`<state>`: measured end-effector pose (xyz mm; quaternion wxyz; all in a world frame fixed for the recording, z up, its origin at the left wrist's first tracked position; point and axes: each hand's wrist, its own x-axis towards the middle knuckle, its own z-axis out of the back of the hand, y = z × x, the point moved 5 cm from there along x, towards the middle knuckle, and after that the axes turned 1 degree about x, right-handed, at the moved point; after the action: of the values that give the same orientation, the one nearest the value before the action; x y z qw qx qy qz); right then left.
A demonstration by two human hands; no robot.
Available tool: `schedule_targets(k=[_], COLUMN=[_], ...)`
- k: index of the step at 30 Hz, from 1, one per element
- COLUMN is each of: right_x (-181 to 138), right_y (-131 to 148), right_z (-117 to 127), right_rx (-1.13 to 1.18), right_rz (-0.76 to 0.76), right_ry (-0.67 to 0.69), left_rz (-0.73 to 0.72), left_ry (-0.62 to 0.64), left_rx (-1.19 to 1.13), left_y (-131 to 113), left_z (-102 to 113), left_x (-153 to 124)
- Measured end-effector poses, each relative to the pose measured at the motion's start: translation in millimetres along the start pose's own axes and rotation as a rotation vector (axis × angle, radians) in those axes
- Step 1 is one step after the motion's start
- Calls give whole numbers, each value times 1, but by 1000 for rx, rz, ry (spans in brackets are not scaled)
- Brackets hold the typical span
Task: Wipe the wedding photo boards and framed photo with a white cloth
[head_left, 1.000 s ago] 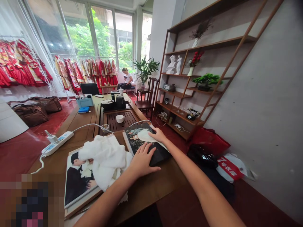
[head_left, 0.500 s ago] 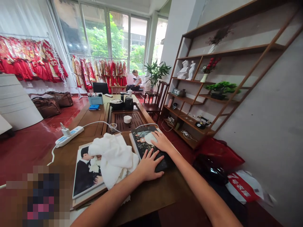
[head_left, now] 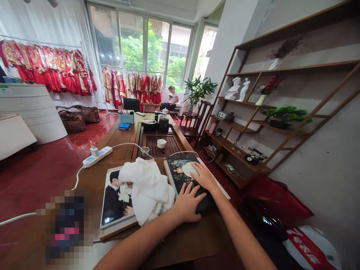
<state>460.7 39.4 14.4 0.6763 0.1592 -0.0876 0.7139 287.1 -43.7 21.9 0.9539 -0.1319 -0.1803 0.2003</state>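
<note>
Under both palms lies a dark photo album [head_left: 176,179] with a picture of people in formal dress on its cover. My left hand [head_left: 189,202] rests on its near part, fingers spread. Farther up, on the right side of the cover, my right hand [head_left: 203,176] lies flat with its fingers stretched out. A crumpled white cloth [head_left: 150,189] sits left of the album, close to my left wrist. It partly covers a framed photo [head_left: 115,204] of a couple, which is stacked on a pale board. The frame's right part is hidden by the cloth.
On the wooden table [head_left: 112,140] stand a power strip [head_left: 97,157] with a plug, a white cup [head_left: 161,143] on the slatted tea tray and a glass [head_left: 145,151]. A wooden shelf [head_left: 247,131] leans into view at right. A person [head_left: 172,98] sits by the window.
The camera has turned a little left, so the whole scene sits farther right and slightly lower. Both hands stay on the album, in nearly the same places.
</note>
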Motion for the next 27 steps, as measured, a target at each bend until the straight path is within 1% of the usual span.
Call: schedule_targets(k=[5, 8, 10, 13, 16, 18, 20, 22, 24, 25, 27], right_x=[1, 1, 1, 1, 3, 5, 9, 13, 18, 20, 24], right_y=[-2, -3, -2, -2, 1, 10, 28, 57, 94, 115, 158], right_z=[-6, -8, -9, -8, -2, 6, 17, 28, 39, 43, 49], right_rx=[-1, -1, -2, -8, -29, -30, 1, 56, 122, 158, 225], right_rz=[-12, -22, -25, -33, -54, -59, -42, 3, 72, 111, 196], right_ry=[-6, -8, -5, 0, -9, -33, -68, -97, -101, -102, -57], left_rz=[0, 3, 11, 67, 176, 253, 372, 489, 581, 616, 668], left_ry=[-4, -34, -63, -139, -274, -341, -437, -516, -541, -540, -523], left_rx=[0, -20, -31, -22, -7, 16, 67, 145, 202, 225, 242], left_y=[1, -1, -2, 1, 17, 36, 60, 85, 107, 116, 129], left_z=[3, 16, 34, 73, 118, 140, 156, 164, 164, 162, 157], left_x=[-2, -7, -15, -38, -77, -107, -141, -172, -197, -206, -220])
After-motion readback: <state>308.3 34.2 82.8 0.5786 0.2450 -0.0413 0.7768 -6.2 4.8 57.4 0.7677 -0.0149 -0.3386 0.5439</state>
